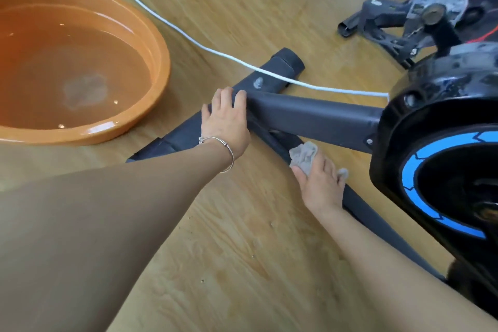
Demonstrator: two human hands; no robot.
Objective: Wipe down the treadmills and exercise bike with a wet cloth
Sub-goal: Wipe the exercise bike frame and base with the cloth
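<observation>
The exercise bike's dark grey frame tube point(318, 116) runs from the floor stabiliser bar point(280, 67) to the black flywheel housing with a blue ring point(442, 159). My left hand point(226, 121), with a silver bracelet at the wrist, rests on the stabiliser bar where the tube joins it, fingers curled over its top. My right hand point(322, 186) grips a crumpled grey cloth point(303, 155) and presses it against a lower dark bar of the frame, just below the main tube.
An orange basin point(159, 67) of murky water sits on the wooden floor at the left. A white cord point(188, 35) crosses the floor and lies over the stabiliser bar. A bike pedal and crank point(431, 16) stand at the upper right.
</observation>
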